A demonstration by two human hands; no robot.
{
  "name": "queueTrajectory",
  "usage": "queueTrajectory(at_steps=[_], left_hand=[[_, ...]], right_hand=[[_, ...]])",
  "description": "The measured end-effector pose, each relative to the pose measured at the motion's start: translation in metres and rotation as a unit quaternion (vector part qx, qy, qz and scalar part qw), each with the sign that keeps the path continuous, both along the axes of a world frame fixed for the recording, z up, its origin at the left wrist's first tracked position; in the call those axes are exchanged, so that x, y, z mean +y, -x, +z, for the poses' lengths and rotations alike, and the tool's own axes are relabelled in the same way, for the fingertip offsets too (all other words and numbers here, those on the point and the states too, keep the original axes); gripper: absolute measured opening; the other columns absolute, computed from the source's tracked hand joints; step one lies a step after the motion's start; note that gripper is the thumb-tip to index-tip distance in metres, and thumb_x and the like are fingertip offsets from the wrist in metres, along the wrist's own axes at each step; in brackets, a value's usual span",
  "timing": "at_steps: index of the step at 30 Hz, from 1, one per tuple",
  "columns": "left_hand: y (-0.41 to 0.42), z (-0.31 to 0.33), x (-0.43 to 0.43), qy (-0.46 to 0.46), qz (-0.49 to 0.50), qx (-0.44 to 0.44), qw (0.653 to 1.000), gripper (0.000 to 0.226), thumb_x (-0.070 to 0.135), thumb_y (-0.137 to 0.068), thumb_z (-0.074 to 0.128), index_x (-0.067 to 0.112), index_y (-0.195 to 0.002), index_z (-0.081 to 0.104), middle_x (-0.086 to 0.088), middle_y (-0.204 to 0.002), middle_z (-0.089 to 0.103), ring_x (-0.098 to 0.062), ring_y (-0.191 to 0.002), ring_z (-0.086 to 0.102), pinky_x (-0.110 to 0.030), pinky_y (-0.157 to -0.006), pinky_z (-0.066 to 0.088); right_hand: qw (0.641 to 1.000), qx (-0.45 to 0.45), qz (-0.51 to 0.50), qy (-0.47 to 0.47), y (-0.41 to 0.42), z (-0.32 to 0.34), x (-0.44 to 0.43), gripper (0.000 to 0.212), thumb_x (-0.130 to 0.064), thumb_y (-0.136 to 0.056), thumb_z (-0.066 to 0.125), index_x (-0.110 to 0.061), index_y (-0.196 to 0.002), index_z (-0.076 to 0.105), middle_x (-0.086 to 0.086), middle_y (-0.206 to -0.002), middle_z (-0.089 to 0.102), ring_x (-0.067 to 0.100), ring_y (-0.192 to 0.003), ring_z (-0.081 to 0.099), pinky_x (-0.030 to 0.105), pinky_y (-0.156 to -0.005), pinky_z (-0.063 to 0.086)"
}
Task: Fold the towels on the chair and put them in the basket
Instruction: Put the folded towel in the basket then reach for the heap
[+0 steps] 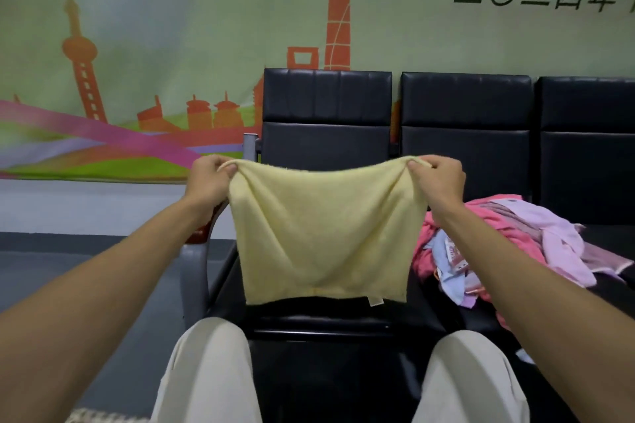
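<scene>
A pale yellow towel (323, 233) hangs spread in the air above the seat of a black chair (326, 106). My left hand (209, 178) pinches its upper left corner and my right hand (436, 178) pinches its upper right corner. The towel's lower edge, with a small white tag, hangs just over the seat's front. A heap of pink, lilac and light blue towels (508, 237) lies on the neighbouring seat to the right. At the bottom left edge a woven rim (103, 415) shows, possibly the basket.
The black seats stand in a row against a wall with a painted skyline mural (137, 45). A metal armrest (202, 251) bounds the left chair. My knees in light trousers (213, 371) are below, close to the seat's front. Grey floor (68, 268) lies to the left.
</scene>
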State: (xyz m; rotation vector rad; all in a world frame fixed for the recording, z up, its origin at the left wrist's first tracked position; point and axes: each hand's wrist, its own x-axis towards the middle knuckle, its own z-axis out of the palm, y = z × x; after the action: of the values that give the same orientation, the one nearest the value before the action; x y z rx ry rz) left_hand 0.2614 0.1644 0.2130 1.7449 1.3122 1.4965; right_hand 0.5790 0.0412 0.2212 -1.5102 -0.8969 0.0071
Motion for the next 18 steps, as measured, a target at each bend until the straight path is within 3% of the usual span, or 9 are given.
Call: queueTrajectory(at_steps=[3, 7, 9, 11, 15, 18], left_hand=[[0.006, 0.012, -0.001, -0.029, -0.011, -0.02, 0.999, 0.014, 0.01, -0.097, 0.053, 0.008, -0.095, 0.067, -0.014, -0.095, 0.068, -0.032, -0.091, 0.063, -0.039, -0.077, 0.048], [0.009, 0.03, -0.004, -0.155, 0.072, 0.202, 0.964, 0.022, 0.013, -0.098, 0.053, -0.003, -0.101, 0.067, -0.021, -0.099, 0.068, -0.036, -0.097, 0.061, -0.042, -0.081, 0.046], [0.009, 0.031, -0.003, -0.16, 0.089, 0.281, 0.942, 0.019, 0.007, -0.096, 0.056, -0.004, -0.105, 0.067, -0.025, -0.102, 0.068, -0.04, -0.096, 0.062, -0.047, -0.083, 0.048], [0.009, 0.028, -0.001, -0.151, 0.096, 0.299, 0.937, 0.017, 0.001, -0.091, 0.061, -0.003, -0.104, 0.07, -0.024, -0.102, 0.069, -0.039, -0.095, 0.063, -0.047, -0.085, 0.05], [0.008, 0.006, 0.007, -0.132, 0.067, 0.301, 0.942, 0.011, -0.001, -0.084, 0.065, 0.0, -0.09, 0.074, -0.022, -0.088, 0.071, -0.035, -0.084, 0.063, -0.043, -0.074, 0.052], [0.001, -0.023, 0.017, -0.087, 0.057, 0.316, 0.943, 0.013, 0.003, -0.085, 0.065, 0.007, -0.09, 0.076, -0.014, -0.084, 0.071, -0.033, -0.08, 0.063, -0.039, -0.065, 0.05]], right_hand=[[0.998, -0.031, -0.025, -0.044, -0.001, 0.016, -0.01, 0.019, -0.019, -0.089, 0.063, -0.011, -0.101, 0.075, 0.0, -0.088, 0.066, 0.016, -0.092, 0.06, 0.025, -0.08, 0.045], [0.991, -0.121, -0.053, -0.022, -0.007, 0.027, -0.008, 0.018, -0.026, -0.093, 0.057, -0.019, -0.101, 0.071, 0.002, -0.094, 0.067, 0.026, -0.105, 0.057, 0.039, -0.087, 0.048], [0.988, -0.143, -0.062, 0.018, -0.011, 0.024, -0.006, 0.018, -0.025, -0.094, 0.056, -0.02, -0.104, 0.071, 0.008, -0.102, 0.068, 0.028, -0.106, 0.057, 0.038, -0.085, 0.047], [0.983, -0.158, -0.069, 0.06, -0.016, 0.015, -0.003, 0.019, -0.02, -0.091, 0.057, -0.021, -0.103, 0.072, 0.01, -0.103, 0.068, 0.03, -0.103, 0.058, 0.035, -0.08, 0.045], [0.983, -0.14, -0.052, 0.11, -0.02, -0.013, 0.005, 0.019, -0.014, -0.085, 0.06, -0.022, -0.092, 0.075, 0.008, -0.095, 0.071, 0.028, -0.097, 0.062, 0.034, -0.08, 0.05], [0.981, -0.136, -0.034, 0.133, -0.026, -0.036, 0.015, 0.017, -0.009, -0.083, 0.064, -0.02, -0.088, 0.076, 0.005, -0.092, 0.073, 0.024, -0.092, 0.064, 0.025, -0.075, 0.044]])
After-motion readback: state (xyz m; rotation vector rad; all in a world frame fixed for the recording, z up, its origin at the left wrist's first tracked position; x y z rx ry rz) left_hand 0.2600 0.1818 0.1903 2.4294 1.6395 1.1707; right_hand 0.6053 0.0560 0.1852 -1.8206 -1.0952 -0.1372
